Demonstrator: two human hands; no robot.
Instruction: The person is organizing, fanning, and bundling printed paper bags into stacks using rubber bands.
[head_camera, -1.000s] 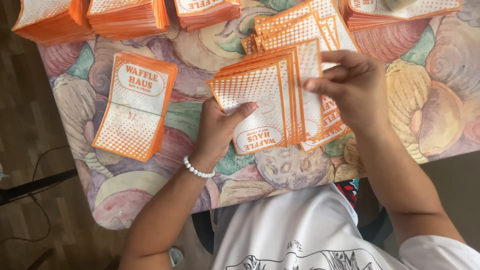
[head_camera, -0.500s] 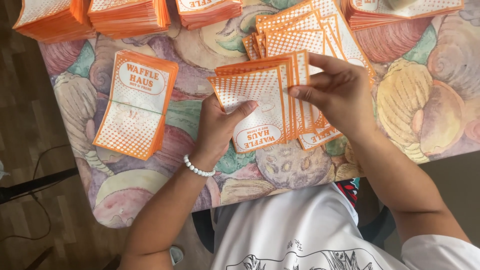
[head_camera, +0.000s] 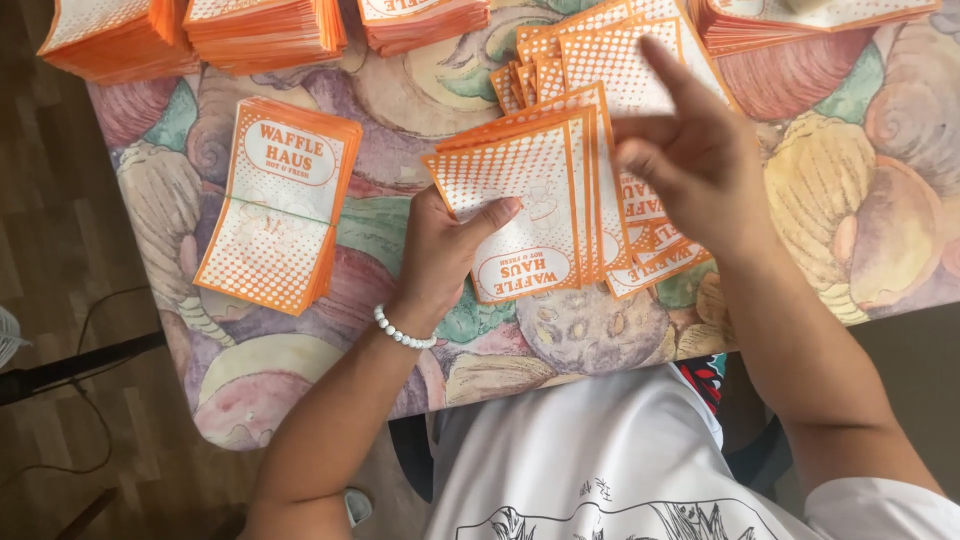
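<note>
Left hand (head_camera: 445, 250) pinches the fanned wad of orange-and-white paper bags (head_camera: 525, 205) mid-table (head_camera: 900, 170); right hand (head_camera: 695, 150) hovers loose-fingered, holding nothing. Best to thumb one edge at a time, beside the neat stack (head_camera: 280, 200) near the left edge.

Orange bag stacks (head_camera: 265, 30) wall the far edge; tablecloth (head_camera: 900, 200) right lies open.

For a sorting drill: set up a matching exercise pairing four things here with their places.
Things:
1. left hand
2. right hand
3. neat stack
4. bracelet

Places:
A. lying alone at the table's left
B. on the left wrist
C. gripping fanned bags from below
D. raised open above the bags

Pairs: 1-C, 2-D, 3-A, 4-B
</note>
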